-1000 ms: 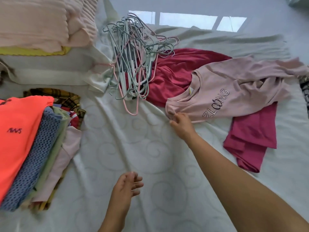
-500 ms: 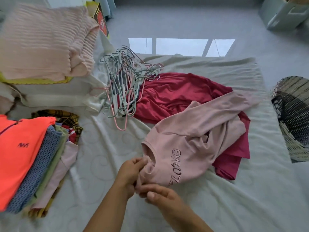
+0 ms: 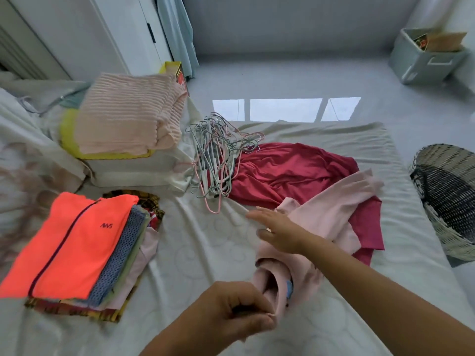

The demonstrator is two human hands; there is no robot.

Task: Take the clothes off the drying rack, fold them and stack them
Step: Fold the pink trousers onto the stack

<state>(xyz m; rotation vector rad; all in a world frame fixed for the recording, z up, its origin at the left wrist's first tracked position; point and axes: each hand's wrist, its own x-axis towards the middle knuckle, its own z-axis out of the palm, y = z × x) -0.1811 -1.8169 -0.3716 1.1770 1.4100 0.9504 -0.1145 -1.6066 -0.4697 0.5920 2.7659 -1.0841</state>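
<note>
Plainly, left grip (image 3: 231, 313) pinches pink shirt (image 3: 331, 214).

Laundry spread on a white patterned bed sheet (image 3: 195, 255) around a tangled bundle of grey and pink wire hangers (image 3: 216, 163).

The hangers rest partly on the left edge of a crumpled crimson jersey garment (image 3: 290, 173), which spreads to their right. A pale pink long-sleeved top (image 3: 331, 214) lies partly on that garment, right of the hangers and nearer. Just left of the hangers, a folded pink ribbed knit (image 3: 128, 114) sits on white folded bedding (image 3: 133, 170). Left of the hangers and nearer stands a stack of folded clothes topped by an orange zip jacket (image 3: 74, 242). Far right of the hangers, off the sheet, is a woven black-and-white basket (image 3: 447, 201). Behind it is a grey plastic storage box (image 3: 426, 62).
</note>
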